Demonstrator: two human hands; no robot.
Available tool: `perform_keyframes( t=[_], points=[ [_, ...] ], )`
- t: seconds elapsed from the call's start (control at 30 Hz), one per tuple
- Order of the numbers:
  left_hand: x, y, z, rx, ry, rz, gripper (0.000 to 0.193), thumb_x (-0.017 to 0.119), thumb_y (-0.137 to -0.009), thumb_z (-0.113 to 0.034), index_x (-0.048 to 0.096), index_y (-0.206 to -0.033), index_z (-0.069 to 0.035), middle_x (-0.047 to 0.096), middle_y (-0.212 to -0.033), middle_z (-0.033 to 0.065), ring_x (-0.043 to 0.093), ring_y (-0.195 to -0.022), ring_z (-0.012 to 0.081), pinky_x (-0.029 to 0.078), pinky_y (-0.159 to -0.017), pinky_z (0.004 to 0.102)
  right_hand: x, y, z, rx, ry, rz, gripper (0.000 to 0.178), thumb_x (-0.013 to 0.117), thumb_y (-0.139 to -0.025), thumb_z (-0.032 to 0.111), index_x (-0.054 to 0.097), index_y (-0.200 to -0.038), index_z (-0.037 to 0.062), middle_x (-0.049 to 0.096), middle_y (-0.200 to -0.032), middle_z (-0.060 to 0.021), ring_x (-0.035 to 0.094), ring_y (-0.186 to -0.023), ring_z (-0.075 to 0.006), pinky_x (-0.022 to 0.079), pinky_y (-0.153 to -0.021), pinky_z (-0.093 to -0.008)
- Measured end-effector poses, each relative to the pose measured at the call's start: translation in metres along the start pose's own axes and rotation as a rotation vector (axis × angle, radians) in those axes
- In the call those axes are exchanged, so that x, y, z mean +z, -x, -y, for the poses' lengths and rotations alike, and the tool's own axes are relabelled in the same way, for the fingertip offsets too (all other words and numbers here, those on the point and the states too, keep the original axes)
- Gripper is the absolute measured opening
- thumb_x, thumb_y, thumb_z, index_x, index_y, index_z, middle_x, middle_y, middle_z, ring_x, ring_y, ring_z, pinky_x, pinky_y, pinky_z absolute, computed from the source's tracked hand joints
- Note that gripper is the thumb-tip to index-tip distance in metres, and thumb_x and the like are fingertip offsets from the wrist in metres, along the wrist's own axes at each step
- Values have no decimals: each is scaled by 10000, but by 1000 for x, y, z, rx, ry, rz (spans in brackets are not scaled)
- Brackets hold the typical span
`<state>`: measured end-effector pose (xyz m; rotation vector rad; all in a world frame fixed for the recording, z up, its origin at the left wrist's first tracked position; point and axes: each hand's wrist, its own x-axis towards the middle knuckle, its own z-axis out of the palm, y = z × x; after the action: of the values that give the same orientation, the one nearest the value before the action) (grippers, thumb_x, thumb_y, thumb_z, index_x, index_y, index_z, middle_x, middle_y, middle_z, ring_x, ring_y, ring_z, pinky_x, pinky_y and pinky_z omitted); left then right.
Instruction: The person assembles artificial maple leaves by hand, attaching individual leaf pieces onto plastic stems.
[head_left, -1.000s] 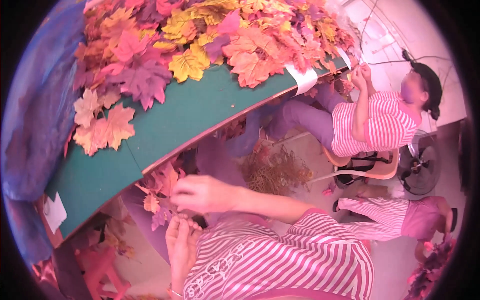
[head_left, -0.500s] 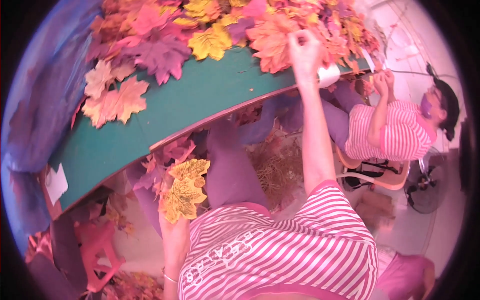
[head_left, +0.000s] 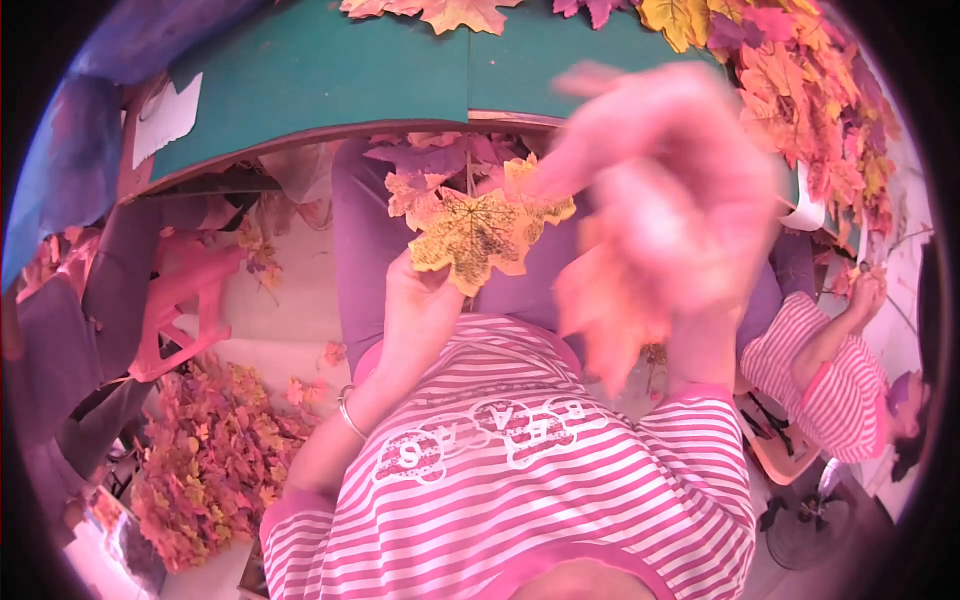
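Note:
My left hand (head_left: 420,310) is closed on a spray of artificial maple leaves above my lap. A yellow, dark-veined leaf (head_left: 472,240) faces me at its front, and purple and pink leaves (head_left: 425,158) show behind. My right hand (head_left: 690,185), smeared by motion, is raised to the right of the spray. From it hangs an orange maple leaf (head_left: 610,315), partly hidden by the hand. One right finger reaches toward the spray's edge; whether it touches cannot be made out.
A green table (head_left: 330,85) spans the far side, with heaped artificial leaves (head_left: 800,100) at its right. White tape (head_left: 805,200) hangs off its edge. On the left are a pink stool (head_left: 185,300) and a floor pile of leaves (head_left: 215,450). Another person (head_left: 815,365) sits at right.
My right hand has come back from the leaf heap on the table to the spray, bringing an orange leaf. My left hand has lifted the spray, and the view has turned left.

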<state>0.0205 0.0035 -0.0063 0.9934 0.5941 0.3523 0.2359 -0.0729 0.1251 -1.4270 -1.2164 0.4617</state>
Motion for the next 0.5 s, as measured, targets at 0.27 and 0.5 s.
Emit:
perform_keyframes(
  t=[0.27,0.5],
  points=[
    [0,-3,0,60,-23,-115,326,637,-937,68,608,-1255,4,675,-1173,50,642,-1036,108,547,-899,281,49,36,-50,359,102,84,123,653,-826,33,561,-877,-31,579,-768,-113,574,-619,-208,468,-581,-329],
    [-2,0,2,143,-307,-91,299,588,-973,64,607,-1267,12,681,-1088,38,649,-923,74,533,-737,222,48,46,-56,836,-347,142,101,691,-903,47,598,-881,13,591,-793,32,527,-640,-9,412,-539,-211]
  ],
)
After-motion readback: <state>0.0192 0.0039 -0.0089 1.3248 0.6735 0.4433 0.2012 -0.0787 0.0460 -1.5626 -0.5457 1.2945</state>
